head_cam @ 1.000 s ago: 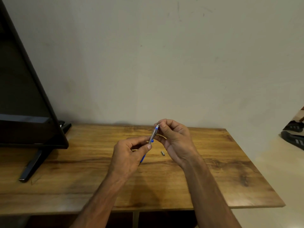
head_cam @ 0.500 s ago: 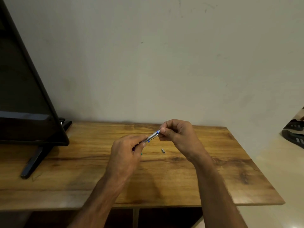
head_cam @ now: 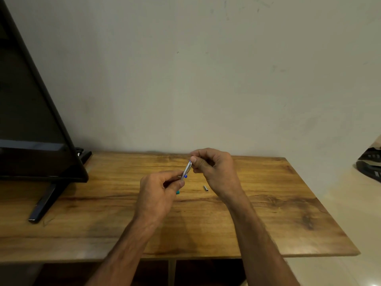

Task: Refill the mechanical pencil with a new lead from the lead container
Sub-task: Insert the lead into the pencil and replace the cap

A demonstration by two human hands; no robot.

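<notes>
Above the worktop (head_cam: 268, 213), our left hand (head_cam: 156, 195) grips the pencil (head_cam: 187, 169); our right hand (head_cam: 216, 170) pinches its upper end.

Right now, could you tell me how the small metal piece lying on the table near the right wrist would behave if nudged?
The small metal piece looks like a short tube lying on its side, so it would probably roll on the smooth table. Being tiny, it is likely very light and fiddly to pinch.
</notes>
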